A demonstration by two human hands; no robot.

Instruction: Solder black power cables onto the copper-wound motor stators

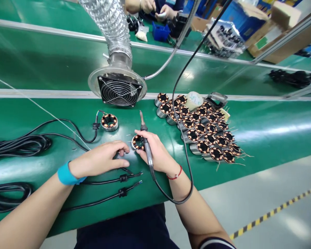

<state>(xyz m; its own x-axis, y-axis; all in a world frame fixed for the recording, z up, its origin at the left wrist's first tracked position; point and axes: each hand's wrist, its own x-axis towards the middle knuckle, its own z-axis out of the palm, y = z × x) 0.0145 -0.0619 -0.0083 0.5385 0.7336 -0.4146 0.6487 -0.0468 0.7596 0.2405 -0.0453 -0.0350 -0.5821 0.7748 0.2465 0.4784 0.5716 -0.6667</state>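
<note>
Bright overhead light, glare on the green table [261, 133], edges bowed.

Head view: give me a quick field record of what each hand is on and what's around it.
left hand: flat on the green bench, fingers at the stator
right hand: holds soldering iron, tip pointing away, and touches the stator
finished piece: wired stator with a black cable, further back
stock: pile of stators to the right
extraction: fume fan on a duct behind
loose leads: two, near edge
</note>
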